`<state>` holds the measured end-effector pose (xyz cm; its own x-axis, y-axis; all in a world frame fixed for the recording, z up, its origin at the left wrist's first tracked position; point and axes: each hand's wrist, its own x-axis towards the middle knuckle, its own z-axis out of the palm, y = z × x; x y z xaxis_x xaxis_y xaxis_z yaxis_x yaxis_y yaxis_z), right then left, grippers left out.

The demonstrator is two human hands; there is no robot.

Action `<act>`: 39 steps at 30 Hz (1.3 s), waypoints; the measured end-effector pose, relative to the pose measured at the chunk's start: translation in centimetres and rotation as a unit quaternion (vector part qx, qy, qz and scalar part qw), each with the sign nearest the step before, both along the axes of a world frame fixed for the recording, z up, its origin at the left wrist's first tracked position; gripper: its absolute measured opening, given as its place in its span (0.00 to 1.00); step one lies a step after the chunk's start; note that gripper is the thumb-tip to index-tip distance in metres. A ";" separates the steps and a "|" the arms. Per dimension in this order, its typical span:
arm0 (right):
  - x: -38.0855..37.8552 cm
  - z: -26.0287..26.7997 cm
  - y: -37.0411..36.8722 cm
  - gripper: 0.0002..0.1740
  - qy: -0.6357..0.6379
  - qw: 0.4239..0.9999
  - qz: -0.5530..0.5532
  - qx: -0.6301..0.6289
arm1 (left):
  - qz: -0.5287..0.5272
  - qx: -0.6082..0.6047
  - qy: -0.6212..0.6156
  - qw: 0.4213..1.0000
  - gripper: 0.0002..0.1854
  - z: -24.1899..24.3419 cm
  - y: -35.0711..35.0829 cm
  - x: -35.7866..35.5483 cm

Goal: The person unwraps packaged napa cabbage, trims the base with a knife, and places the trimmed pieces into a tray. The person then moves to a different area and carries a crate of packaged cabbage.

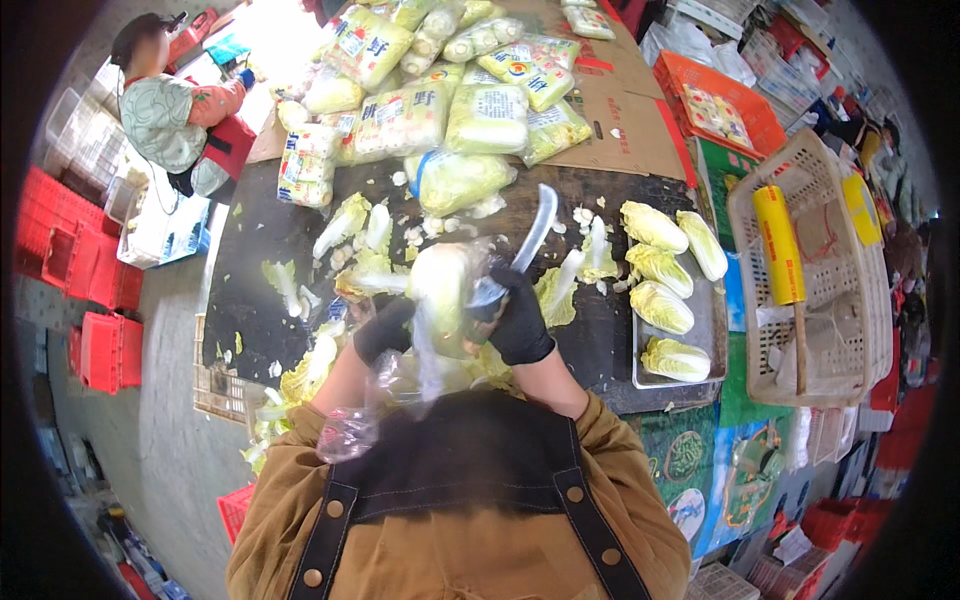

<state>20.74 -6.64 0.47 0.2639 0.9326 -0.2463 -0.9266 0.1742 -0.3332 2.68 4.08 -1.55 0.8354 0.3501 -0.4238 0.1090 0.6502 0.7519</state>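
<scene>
Between my two black-gloved hands is a napa cabbage [440, 289], partly wrapped in clear plastic film [426, 360]. My left hand [385, 330] is at the left side of the cabbage, against it and the film. In my right hand [520, 319] is a knife [537, 231], its curved blade pointing up and away from me; the same hand is also close against the cabbage's right side. Motion blur hides the exact finger contacts. Trimmed leaves [369, 283] lie on the dark table [600, 330] around the cabbage.
Bagged cabbages [405, 120] are piled at the table's far side, partly on cardboard [630, 135]. Small napa cabbages [661, 307] lie on and beside a metal tray [679, 386] at right. Farther right, a plastic crate [765, 394] holds a yellow film roll [778, 244]. A person [169, 120] is at upper left.
</scene>
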 end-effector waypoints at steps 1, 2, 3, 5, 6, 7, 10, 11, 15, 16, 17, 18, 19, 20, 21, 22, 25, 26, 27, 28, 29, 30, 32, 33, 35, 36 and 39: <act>-0.2 -0.2 -0.2 0.08 -0.036 0.998 0.041 0.002 | -0.001 0.010 0.007 1.000 0.34 0.0 -0.1 -0.1; -0.7 -0.5 -0.6 0.09 -0.069 0.997 0.027 -0.025 | 0.016 0.009 0.004 1.000 0.33 0.1 -0.1 -0.1; -0.5 -1.0 -0.9 0.07 -0.044 0.999 0.011 0.002 | 0.066 -0.007 -0.012 0.998 0.32 0.2 -0.1 -0.1; 0.4 -1.8 -1.8 0.06 0.009 0.999 0.007 0.045 | 0.244 -0.090 -0.091 0.961 0.31 0.4 0.1 -0.1; 1.2 -2.0 -2.2 0.05 0.009 0.998 -0.020 0.057 | 0.293 -0.075 -0.199 0.932 0.32 0.4 0.2 0.2; 1.9 -1.9 -2.9 0.04 -0.010 0.997 -0.080 -0.019 | 0.307 -0.016 -0.225 0.925 0.32 0.9 0.9 -0.2; 4.0 -0.9 -4.6 0.12 -0.208 0.963 -0.110 -0.132 | 0.334 0.039 -0.282 0.899 0.31 2.3 2.9 -2.2; 4.7 -0.4 -5.0 0.14 -0.239 0.949 -0.052 -0.201 | 0.367 0.044 -0.245 0.896 0.31 2.8 3.6 -3.1; 5.4 0.9 -6.1 0.29 -0.750 0.575 0.048 -0.324 | 0.382 0.205 -0.011 0.901 0.35 4.0 4.4 -5.0; 5.0 0.9 -5.9 0.28 -0.809 0.536 -0.096 -0.222 | 0.357 0.298 0.033 0.884 0.42 3.9 4.0 -4.6; 4.5 0.9 -5.6 0.27 -0.787 0.574 -0.111 -0.198 | 0.332 0.399 0.041 0.854 0.44 3.7 3.3 -3.9; 3.8 1.0 -5.1 0.26 -0.763 0.610 -0.126 -0.173 | 0.303 0.491 0.061 0.814 0.45 3.6 2.6 -3.0; 3.3 1.2 -4.8 0.25 -0.728 0.659 -0.128 -0.141 | 0.275 0.547 0.067 0.788 0.47 3.5 1.7 -2.1; 3.1 1.6 -4.6 0.22 -0.791 0.589 -0.083 -0.142 | 0.251 0.600 0.070 0.756 0.48 3.5 0.8 -1.2; 2.6 2.1 -4.4 0.22 -0.861 0.488 -0.072 -0.125 | 0.229 0.624 0.064 0.745 0.48 3.5 -0.2 -0.5; 2.2 2.7 -4.1 0.17 -0.879 0.467 -0.043 -0.086 | 0.218 0.612 0.042 0.759 0.47 3.7 -0.9 0.1; 1.0 4.5 -3.2 0.09 -0.917 0.395 -0.003 -0.058 | 0.173 0.563 0.055 0.806 0.48 4.5 -2.3 0.8; 0.7 5.0 -3.0 0.09 -0.920 0.387 0.000 -0.058 | 0.171 0.561 0.070 0.807 0.47 4.7 -2.5 0.9; 0.5 5.3 -2.8 0.08 -0.923 0.380 0.002 -0.058 | 0.165 0.569 0.076 0.802 0.46 4.9 -2.6 0.8; 0.4 5.4 -2.7 0.08 -0.923 0.381 0.000 -0.051 | 0.158 0.577 0.083 0.797 0.46 5.1 -2.7 0.7; 0.3 5.4 -2.7 0.07 -0.923 0.383 -0.001 -0.043 | 0.154 0.591 0.095 0.786 0.46 5.2 -2.7 0.6; 0.3 5.2 -2.6 0.07 -0.922 0.383 0.030 -0.046 | 0.150 0.591 0.098 0.786 0.46 5.3 -2.7 0.5; 0.4 4.5 -2.7 0.06 -0.923 0.382 -0.013 -0.042 | 0.157 0.610 0.089 0.772 0.45 5.3 -2.9 0.5; 0.5 4.0 -2.7 0.06 -0.922 0.385 -0.013 -0.045 | 0.167 0.608 0.077 0.772 0.44 5.3 -3.0 0.4; 0.9 3.0 -2.7 0.07 -0.924 0.379 -0.028 -0.041 | 0.157 0.609 0.074 0.774 0.44 5.3 -3.3 0.4; 1.0 2.4 -2.7 0.07 -0.921 0.384 -0.055 -0.038 | 0.157 0.604 0.068 0.778 0.44 5.4 -3.4 0.4; 2.0 0.6 -2.7 0.08 -0.925 0.378 -0.020 -0.039 | 0.123 0.633 0.116 0.755 0.46 5.8 -3.5 0.2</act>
<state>22.76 -9.37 1.10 0.0659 0.9277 0.3675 0.9062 0.0985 -0.4112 2.88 0.60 4.23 0.6329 0.7306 0.2563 0.3268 -0.5522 0.7670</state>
